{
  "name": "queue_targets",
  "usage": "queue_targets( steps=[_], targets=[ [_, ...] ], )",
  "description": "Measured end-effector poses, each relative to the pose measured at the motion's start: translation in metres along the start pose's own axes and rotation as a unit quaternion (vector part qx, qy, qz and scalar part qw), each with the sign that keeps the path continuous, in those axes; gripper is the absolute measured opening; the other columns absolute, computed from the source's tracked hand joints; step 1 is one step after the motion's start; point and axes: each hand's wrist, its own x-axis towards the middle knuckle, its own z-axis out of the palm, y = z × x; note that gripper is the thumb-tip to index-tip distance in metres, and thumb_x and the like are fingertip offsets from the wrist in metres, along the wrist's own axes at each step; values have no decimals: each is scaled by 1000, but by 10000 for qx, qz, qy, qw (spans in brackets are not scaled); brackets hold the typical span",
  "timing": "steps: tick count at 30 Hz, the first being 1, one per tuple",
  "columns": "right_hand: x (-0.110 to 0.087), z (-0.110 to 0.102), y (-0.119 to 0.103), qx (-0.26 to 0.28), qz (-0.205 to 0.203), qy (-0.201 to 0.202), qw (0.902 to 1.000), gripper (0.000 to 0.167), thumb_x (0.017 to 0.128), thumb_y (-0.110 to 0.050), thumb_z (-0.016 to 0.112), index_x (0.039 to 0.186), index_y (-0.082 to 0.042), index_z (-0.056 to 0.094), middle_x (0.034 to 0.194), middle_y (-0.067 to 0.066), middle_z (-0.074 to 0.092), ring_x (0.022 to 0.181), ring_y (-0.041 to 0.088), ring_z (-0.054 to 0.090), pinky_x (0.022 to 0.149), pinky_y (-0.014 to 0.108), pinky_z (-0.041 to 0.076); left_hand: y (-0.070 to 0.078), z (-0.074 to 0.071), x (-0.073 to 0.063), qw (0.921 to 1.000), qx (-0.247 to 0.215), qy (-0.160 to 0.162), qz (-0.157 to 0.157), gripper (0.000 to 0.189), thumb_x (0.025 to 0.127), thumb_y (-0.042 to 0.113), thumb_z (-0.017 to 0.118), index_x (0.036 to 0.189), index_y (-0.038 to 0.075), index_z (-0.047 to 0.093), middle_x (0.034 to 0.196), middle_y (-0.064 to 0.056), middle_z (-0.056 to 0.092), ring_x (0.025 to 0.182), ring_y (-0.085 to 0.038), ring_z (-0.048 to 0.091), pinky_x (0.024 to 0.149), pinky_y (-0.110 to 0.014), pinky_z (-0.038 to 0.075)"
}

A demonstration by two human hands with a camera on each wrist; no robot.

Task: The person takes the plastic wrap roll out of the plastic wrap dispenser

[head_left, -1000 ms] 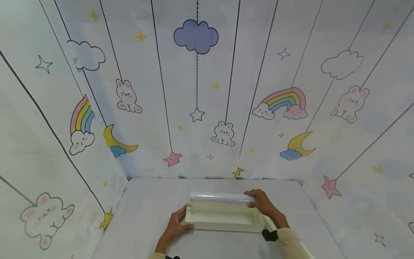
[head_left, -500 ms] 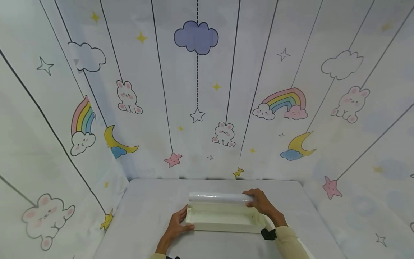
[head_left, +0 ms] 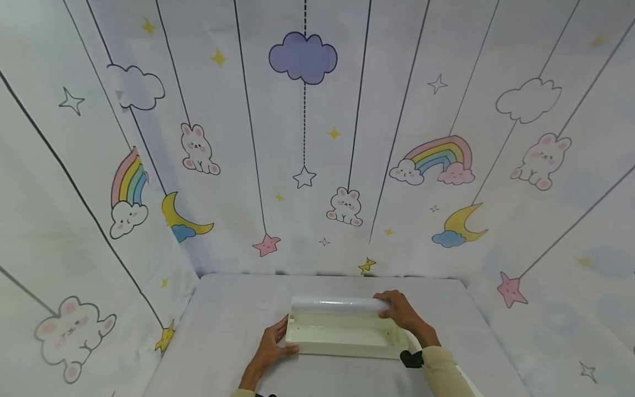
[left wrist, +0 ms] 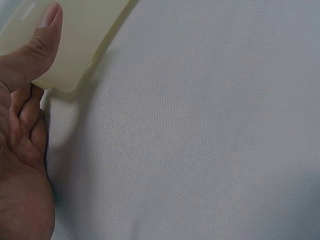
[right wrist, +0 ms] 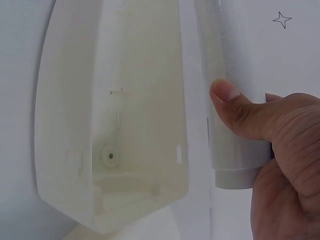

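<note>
A long, cream-coloured plastic box (head_left: 347,348) lies on the table with its hollow side showing, also seen in the right wrist view, where the box (right wrist: 145,100) has a round fitting inside one end. The left hand (head_left: 270,344) grips its left end; in the left wrist view the thumb of the left hand (left wrist: 37,52) lies on the box wall (left wrist: 82,30). Along the box's far side, the right hand (head_left: 404,315) holds a shiny roll of cling film (head_left: 332,304) by its right end. A short core protrudes from the roll (right wrist: 230,120), apart from the box.
White cloth (head_left: 208,331) covers the table. A pale piece (head_left: 414,340) shows partly under the right forearm, mostly hidden. Behind the table's far edge rises a white curtain (head_left: 233,165) printed with bunnies, clouds and stars, with similar sides left and right.
The head view shifts very slightly. Both hands, the box and the roll of cling film keep practically the same places.
</note>
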Motion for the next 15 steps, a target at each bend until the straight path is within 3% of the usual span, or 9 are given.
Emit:
queue_targets(
  steps=[7, 15],
  targets=[
    [2, 1, 3, 96, 370, 112, 9992, 47, 80, 2, 90, 125, 5, 78, 127, 24, 77, 118, 39, 66, 104, 51, 54, -6, -2, 2, 9999, -87, -34, 127, 103, 83, 10, 95, 164, -13, 35, 166, -33, 41, 156, -43, 48, 118, -10, 43],
    [7, 0, 9, 57, 285, 119, 9995, 47, 80, 1, 90, 125, 4, 79, 127, 24, 77, 115, 35, 66, 99, 43, 55, -10, -1, 3, 9997, -192, 64, 124, 105, 81, 11, 97, 163, -13, 36, 166, -34, 41, 154, -27, 54, 116, -9, 43]
  ],
)
